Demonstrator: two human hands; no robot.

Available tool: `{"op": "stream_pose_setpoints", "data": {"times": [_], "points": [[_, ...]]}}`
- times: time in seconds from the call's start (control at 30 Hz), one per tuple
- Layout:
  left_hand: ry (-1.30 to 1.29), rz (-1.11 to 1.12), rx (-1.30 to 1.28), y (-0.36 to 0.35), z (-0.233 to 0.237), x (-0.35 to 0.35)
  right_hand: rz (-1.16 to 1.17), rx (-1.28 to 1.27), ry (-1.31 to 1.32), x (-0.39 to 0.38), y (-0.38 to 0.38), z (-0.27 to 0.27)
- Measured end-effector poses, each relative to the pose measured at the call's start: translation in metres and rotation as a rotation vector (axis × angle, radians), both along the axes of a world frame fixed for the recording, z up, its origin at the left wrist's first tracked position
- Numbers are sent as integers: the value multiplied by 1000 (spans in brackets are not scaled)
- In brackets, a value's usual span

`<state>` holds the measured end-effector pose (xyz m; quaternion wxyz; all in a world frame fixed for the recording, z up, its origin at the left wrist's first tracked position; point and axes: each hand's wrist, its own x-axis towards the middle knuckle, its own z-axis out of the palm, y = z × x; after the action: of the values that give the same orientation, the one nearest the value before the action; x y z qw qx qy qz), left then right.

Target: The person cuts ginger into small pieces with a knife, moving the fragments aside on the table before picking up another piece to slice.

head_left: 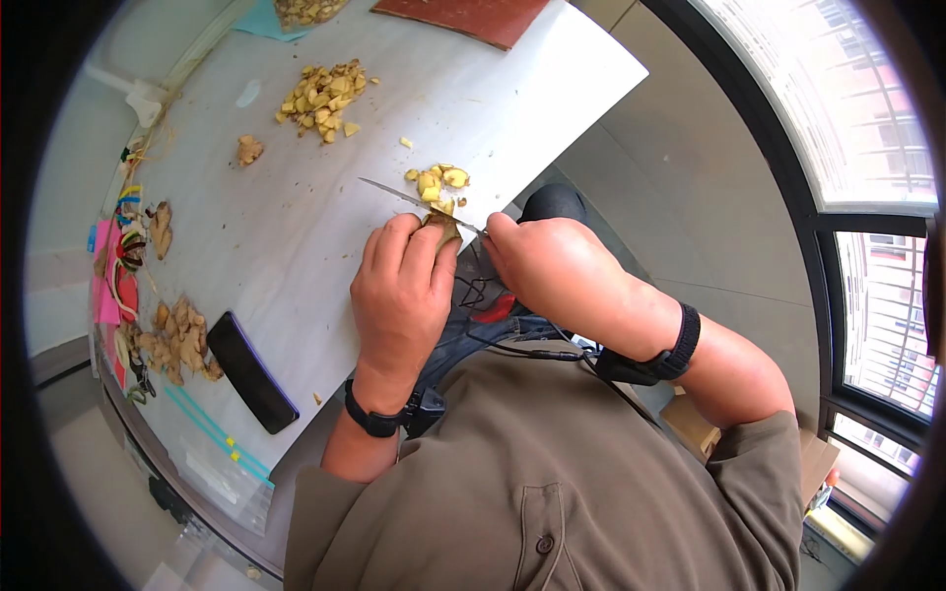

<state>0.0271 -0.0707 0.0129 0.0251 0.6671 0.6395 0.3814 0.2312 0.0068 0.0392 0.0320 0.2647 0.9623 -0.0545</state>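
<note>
My right hand (532, 258) is closed round the handle of a knife (396, 193), whose thin blade points to the upper left over the table edge. Under the fingers of my left hand (402, 286) a piece of ginger root (442, 230) is held against the tabletop, right beside the blade. Just beyond the knife lie several freshly cut ginger chunks (434, 185), yellow inside. The knife handle is mostly hidden by my right fingers.
A larger heap of cut ginger (323, 101) sits farther back on the white table (296, 217). Whole ginger roots (179, 340), a phone (251, 372) and a zip bag (222, 453) lie left. A reddish-brown board (463, 18) is at the far edge. Cables (522, 350) hang by my lap.
</note>
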Motion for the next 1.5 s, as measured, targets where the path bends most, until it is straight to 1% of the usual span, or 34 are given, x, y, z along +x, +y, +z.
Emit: {"op": "stream_pose_setpoints", "data": {"times": [0.03, 0.1, 0.13, 0.23, 0.3, 0.33, 0.37, 0.4, 0.43, 0.5, 0.6, 0.8, 1.13, 1.33, 1.4, 1.5], "points": [[0, -1, 3, 0, 1, 0, 2, -2, -3, -1, 1, 3], [-7, -1, 6, 0, 0, -1, -24, -188, 94, -4, 4, 12], [-3, -6, 5, 0, -1, -1, -25, -187, 89, -6, 5, 12], [1, -21, 9, 0, 0, -1, -48, -150, 34, -16, 8, 6], [4, -26, 11, -1, 0, -1, -40, 17, -68, -23, 13, 0], [-17, -22, 5, -1, -1, -2, -37, 18, -68, -23, 16, -8], [-38, -16, 0, -1, -2, -3, -1, 45, 1, -21, 19, -17], [-39, -10, 2, -1, -1, -3, 36, 72, 70, -25, 22, -15], [-29, 3, 1, -2, 0, -3, 42, 75, 69, -26, 23, -10], [-15, 19, 3, -3, 0, -3, -276, -337, 267, -31, 25, 3], [19, 51, 47, -2, -2, -3, -290, -392, 320, -25, 24, 4], [26, 53, 33, -1, -2, -2, -308, -384, 428, -10, 10, -5], [-17, 53, 13, 0, 1, -2, -276, -368, 379, 8, 0, 3], [-10, 37, 3, 2, 3, -1, -261, -354, 288, 5, 4, 14], [-7, 33, -1, 3, 2, -3, -191, -301, 215, 2, 9, 19], [10, 27, 3, 3, 0, -4, -155, -260, 198, -4, 14, 14]]}}
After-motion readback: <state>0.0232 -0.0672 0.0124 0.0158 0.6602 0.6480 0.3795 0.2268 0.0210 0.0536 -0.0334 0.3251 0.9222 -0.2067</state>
